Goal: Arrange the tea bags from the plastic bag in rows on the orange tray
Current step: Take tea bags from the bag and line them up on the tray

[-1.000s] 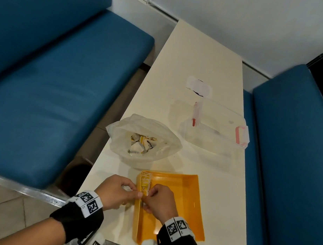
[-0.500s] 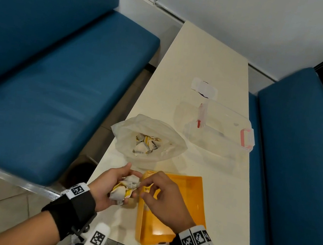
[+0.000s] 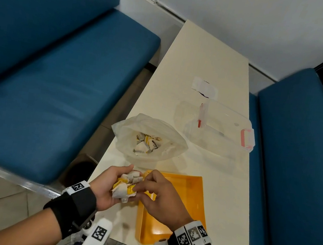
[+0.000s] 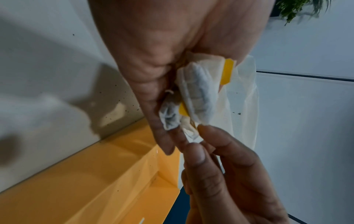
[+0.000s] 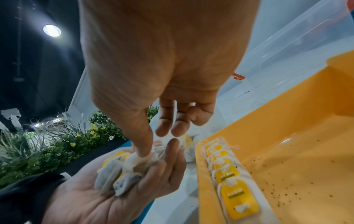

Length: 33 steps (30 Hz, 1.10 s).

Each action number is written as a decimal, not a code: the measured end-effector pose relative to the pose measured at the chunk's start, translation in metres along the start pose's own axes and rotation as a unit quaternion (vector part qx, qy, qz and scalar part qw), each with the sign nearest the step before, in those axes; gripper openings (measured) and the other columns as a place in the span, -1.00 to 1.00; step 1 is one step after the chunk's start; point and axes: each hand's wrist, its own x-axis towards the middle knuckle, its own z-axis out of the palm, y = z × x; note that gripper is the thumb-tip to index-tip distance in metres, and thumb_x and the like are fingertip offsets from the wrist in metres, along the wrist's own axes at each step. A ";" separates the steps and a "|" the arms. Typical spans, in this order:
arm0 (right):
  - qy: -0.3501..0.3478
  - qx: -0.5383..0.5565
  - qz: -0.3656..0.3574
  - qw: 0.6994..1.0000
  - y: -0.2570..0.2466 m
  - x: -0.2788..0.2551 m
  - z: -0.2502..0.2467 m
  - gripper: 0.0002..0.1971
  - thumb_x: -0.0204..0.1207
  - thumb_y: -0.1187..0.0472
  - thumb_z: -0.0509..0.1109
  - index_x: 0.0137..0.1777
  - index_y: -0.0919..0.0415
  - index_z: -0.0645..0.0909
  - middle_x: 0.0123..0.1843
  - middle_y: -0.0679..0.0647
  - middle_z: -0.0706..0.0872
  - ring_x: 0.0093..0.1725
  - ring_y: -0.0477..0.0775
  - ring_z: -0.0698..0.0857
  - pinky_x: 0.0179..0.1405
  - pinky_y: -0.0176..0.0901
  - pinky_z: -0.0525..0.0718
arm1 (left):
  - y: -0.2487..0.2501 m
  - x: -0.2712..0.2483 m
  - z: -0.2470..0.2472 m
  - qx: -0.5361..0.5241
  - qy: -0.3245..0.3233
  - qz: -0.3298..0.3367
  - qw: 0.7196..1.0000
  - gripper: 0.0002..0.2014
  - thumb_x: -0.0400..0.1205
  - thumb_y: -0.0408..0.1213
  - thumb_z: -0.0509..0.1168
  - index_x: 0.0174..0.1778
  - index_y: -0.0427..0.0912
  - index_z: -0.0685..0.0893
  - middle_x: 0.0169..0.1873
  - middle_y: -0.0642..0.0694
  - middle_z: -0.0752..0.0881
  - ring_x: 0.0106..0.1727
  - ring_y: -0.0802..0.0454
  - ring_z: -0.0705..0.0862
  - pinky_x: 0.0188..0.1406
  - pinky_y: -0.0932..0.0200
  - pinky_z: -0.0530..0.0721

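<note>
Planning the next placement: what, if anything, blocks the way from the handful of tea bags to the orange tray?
Nothing visible. The left hand holds the white-and-yellow tea bags beside the orange plastic tray; the right hand is pinching one.

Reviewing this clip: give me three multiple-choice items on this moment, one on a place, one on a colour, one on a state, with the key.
1. Where does the row of laid tea bags lie?
A. along the tray's left wall
B. in the clear box
C. on the bench

2. What colour are the tea bag tags?
A. red
B. yellow
C. green

3. What is the left hand doing?
A. resting flat
B. holding the tray
C. cupping a bunch of tea bags

Key:
1 A: the row hugs the orange tray wall.
2 B: yellow tags.
3 C: the left hand cups the bunch; the right hand picks at it.
</note>
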 end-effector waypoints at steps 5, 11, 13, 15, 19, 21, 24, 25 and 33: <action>0.021 -0.008 -0.016 1.000 0.004 0.000 0.005 -0.83 0.52 0.13 0.51 0.10 -0.06 0.79 -0.05 -0.13 0.52 -0.04 -0.24 0.60 -0.04 -0.24 0.65 | -0.001 0.001 0.002 -0.024 -0.007 -0.008 1.000 -0.67 0.66 -0.07 0.30 0.10 -0.27 0.76 -0.07 -0.26 0.74 -0.19 -0.17 0.71 -0.17 -0.03 0.74; 0.045 -0.005 -0.033 0.998 0.001 -0.001 -0.009 -0.85 0.59 0.17 0.43 0.08 0.03 0.79 -0.13 -0.10 0.71 -0.14 -0.23 0.65 -0.11 -0.17 0.68 | -0.001 0.000 0.001 -0.003 0.000 -0.012 1.000 -0.66 0.64 -0.02 0.34 0.10 -0.24 0.79 -0.11 -0.28 0.77 -0.25 -0.18 0.78 -0.21 -0.10 0.83; 0.045 0.014 0.004 0.999 0.001 -0.003 -0.016 -0.85 0.59 0.20 0.42 0.07 0.03 0.79 -0.16 -0.21 0.77 -0.15 -0.19 0.72 -0.10 -0.23 0.69 | -0.001 0.000 0.001 0.010 0.009 -0.008 1.000 -0.69 0.64 -0.04 0.34 0.08 -0.21 0.78 -0.08 -0.25 0.80 -0.28 -0.15 0.81 -0.30 -0.05 0.82; 0.055 0.047 0.059 0.996 0.003 -0.005 -0.020 -0.83 0.56 0.27 0.44 0.01 0.00 0.81 -0.22 -0.29 0.76 -0.18 -0.14 0.74 -0.14 -0.29 0.68 | -0.002 -0.002 0.000 0.027 0.003 -0.006 1.000 -0.73 0.61 -0.09 0.38 0.10 -0.17 0.77 -0.04 -0.23 0.81 -0.26 -0.12 0.83 -0.32 0.01 0.80; 0.079 0.118 0.144 0.979 -0.001 -0.007 -0.019 -0.89 0.49 0.27 0.51 -0.10 0.04 0.82 -0.23 -0.05 0.81 -0.24 -0.16 0.70 -0.19 -0.30 0.67 | -0.007 0.002 -0.002 0.096 -0.004 0.032 0.995 -0.61 0.51 -0.37 0.49 0.27 -0.17 0.70 -0.09 -0.23 0.80 -0.27 -0.05 0.78 -0.43 0.15 0.75; 0.092 0.141 0.161 0.972 -0.004 -0.006 -0.016 -0.94 0.44 0.21 0.59 -0.13 0.04 0.80 -0.23 -0.01 0.80 -0.25 -0.16 0.69 -0.18 -0.25 0.70 | -0.009 0.004 -0.001 0.102 -0.005 0.059 0.993 -0.54 0.44 -0.53 0.49 0.27 -0.22 0.68 -0.09 -0.26 0.77 -0.29 -0.06 0.77 -0.46 0.16 0.73; 0.102 0.134 0.176 0.970 -0.005 -0.002 -0.013 -0.80 0.41 0.26 0.60 -0.04 -0.02 0.72 -0.23 0.01 0.74 -0.25 -0.16 0.64 -0.18 -0.24 0.70 | -0.012 0.006 -0.002 0.086 -0.008 0.096 0.992 -0.49 0.36 -0.68 0.48 0.22 -0.27 0.68 -0.03 -0.33 0.74 -0.25 -0.15 0.77 -0.46 0.15 0.74; 0.102 0.145 0.188 0.966 -0.005 0.000 -0.014 -0.73 0.40 0.28 0.61 0.02 -0.05 0.69 -0.21 0.04 0.74 -0.25 -0.13 0.65 -0.16 -0.21 0.71 | -0.012 0.007 -0.003 0.083 -0.007 0.109 0.991 -0.48 0.34 -0.71 0.48 0.21 -0.29 0.68 -0.02 -0.35 0.73 -0.24 -0.16 0.77 -0.45 0.14 0.75; 0.112 0.307 0.258 0.909 -0.004 0.001 -0.009 -0.88 0.46 0.33 0.58 -0.09 0.36 0.73 -0.38 0.06 0.69 -0.42 0.00 0.60 -0.47 -0.26 0.50 | -0.012 0.008 -0.002 0.062 0.008 0.164 0.984 -0.48 0.36 -0.71 0.47 0.23 -0.28 0.66 -0.06 -0.32 0.73 -0.27 -0.10 0.76 -0.40 0.15 0.74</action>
